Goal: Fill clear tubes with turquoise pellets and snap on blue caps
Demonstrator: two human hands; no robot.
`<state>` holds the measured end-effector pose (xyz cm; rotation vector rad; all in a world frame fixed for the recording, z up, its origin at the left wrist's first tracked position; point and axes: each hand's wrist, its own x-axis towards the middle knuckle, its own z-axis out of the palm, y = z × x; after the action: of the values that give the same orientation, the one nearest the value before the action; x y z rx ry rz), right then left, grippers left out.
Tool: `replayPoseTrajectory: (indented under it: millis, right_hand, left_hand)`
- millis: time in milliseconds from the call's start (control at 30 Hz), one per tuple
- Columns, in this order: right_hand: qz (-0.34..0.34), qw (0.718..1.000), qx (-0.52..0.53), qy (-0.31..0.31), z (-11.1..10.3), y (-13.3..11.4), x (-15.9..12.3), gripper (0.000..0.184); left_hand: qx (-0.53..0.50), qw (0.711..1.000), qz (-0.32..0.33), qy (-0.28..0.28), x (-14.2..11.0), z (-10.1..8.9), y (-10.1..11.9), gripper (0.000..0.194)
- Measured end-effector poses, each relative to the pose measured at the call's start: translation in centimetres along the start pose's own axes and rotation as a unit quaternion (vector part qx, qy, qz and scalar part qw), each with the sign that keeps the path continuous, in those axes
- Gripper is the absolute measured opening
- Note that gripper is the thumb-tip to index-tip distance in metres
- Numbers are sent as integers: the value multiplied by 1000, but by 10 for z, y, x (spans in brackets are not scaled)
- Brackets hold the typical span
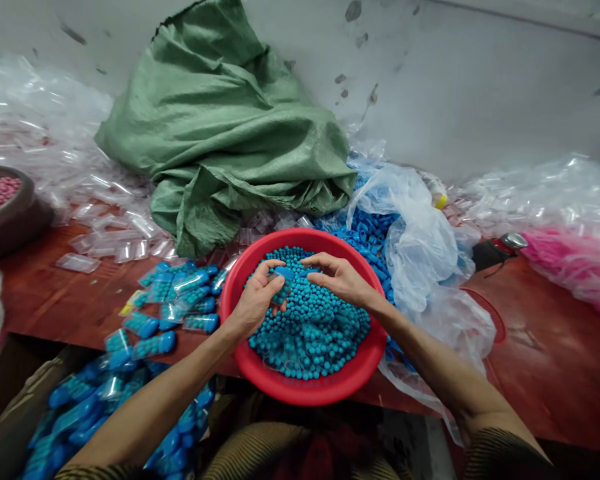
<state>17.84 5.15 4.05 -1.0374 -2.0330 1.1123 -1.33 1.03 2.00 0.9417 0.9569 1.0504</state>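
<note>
Over the red basin (pixel 307 393) my left hand (pixel 257 297) is closed around a small clear container with a blue cap (pixel 284 273). Blue beads show through its wall, below the cap. My right hand (pixel 347 280) hovers just to the right, its thumb and forefinger apart and pointing toward the cap. I see nothing between those fingers. Many loose turquoise-blue beads (pixel 315 327) fill the basin beneath both hands. Left of the basin lies a group of filled containers with blue caps (pixel 190 283) on the red table (pixel 555 360).
A large green sack (pixel 230 127) stands behind the basin. Blue caps (pixel 365 230) spill from a clear plastic bag (pixel 420 233) at right. Clear empty tubes (pixel 105 233) lie at left, near a bowl of pink beads (pixel 10 233). More filled containers (pixel 80 413) sit below the table edge.
</note>
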Motion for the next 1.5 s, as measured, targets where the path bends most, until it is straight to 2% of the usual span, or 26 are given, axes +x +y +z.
replayPoseTrajectory:
  millis: [67, 133, 200, 267, 400, 500, 633, 767, 1000, 1267, 1367, 1500]
  right_hand:
    - [-72, 988, -134, 13, -2, -4, -2, 30]
    - [-122, 955, -270, -30, 1, -10, -5, 37]
    - [-132, 917, -369, -72, 8, -17, -8, 48]
    - [-126, 898, -414, -79, 17, -20, -11, 59]
    - [-119, 895, -428, -49, 31, -18, -15, 75]
    - [-113, 889, -443, -23, 37, -15, -16, 81]
    - [-116, 878, -464, 13, 42, -15, -16, 59]
    - [-114, 871, -474, 61, 45, -15, -16, 45]
    - [-146, 879, -447, 80, 40, -5, -12, 46]
    - [-157, 920, -337, 125, 43, 5, -13, 43]
    - [-173, 922, -322, 129, 45, 6, -15, 45]
    - [-191, 908, -350, 125, 45, 6, -16, 44]
  left_hand:
    - [18, 1000, 4, -5, 0, 0, -1, 45]
    - [48, 999, 17, -17, 1, 1, -2, 44]
    - [67, 997, 31, -24, 1, 2, -4, 43]
    - [57, 997, 29, -34, 0, 3, -4, 44]
    - [29, 998, -6, -53, -3, 6, -3, 50]
    - [59, 998, -8, -25, -5, 11, 0, 44]
    - [83, 995, 31, 34, -7, 19, 3, 33]
    - [90, 994, 48, 28, -9, 24, 3, 29]
    - [79, 991, 79, 75, -4, 31, -4, 21]
    - [55, 995, 74, 25, -4, 29, -1, 38]
    - [96, 991, 86, 26, -6, 29, -2, 31]
    - [184, 971, 136, 69, -10, 31, -4, 17]
